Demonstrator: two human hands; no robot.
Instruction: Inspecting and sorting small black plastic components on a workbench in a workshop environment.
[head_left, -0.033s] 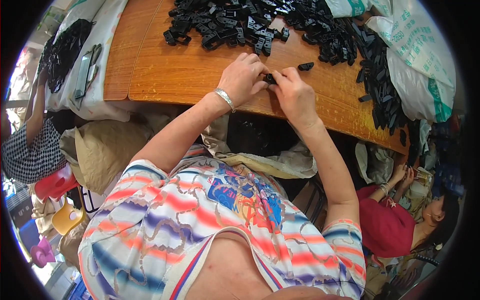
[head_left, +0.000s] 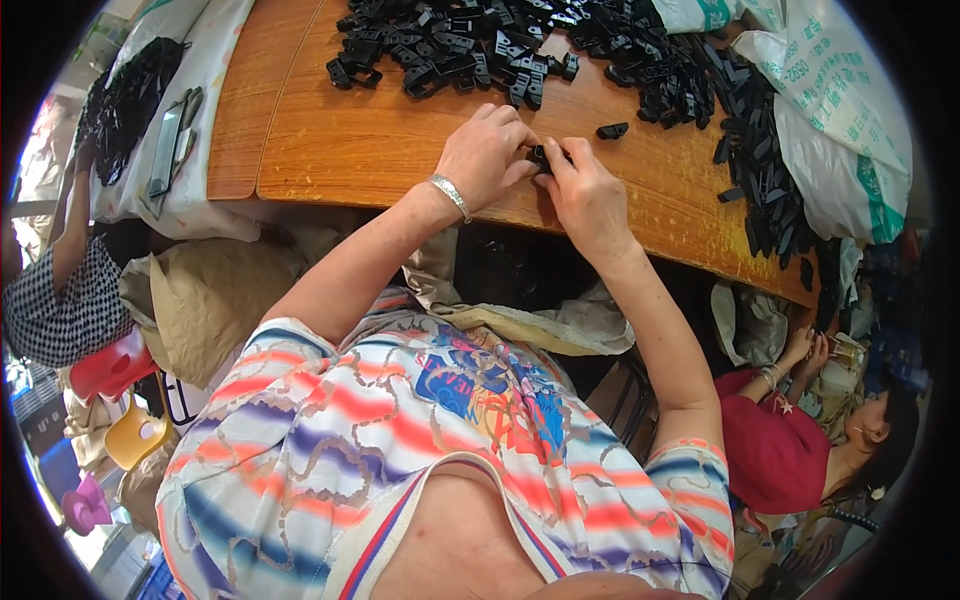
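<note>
While the right hand (head_left: 592,200) has shifted its grip only slightly, it and the left hand (head_left: 482,160) both pinch a black part (head_left: 539,158) over the table (head_left: 350,140), near the pile (head_left: 440,62), so the handling seems unfinished

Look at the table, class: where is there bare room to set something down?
The table is bare between the white cloth and left hand, below the black heap; also between the right hand and black strips. Crowded: the far side and right edge, beside the white bag.
</note>
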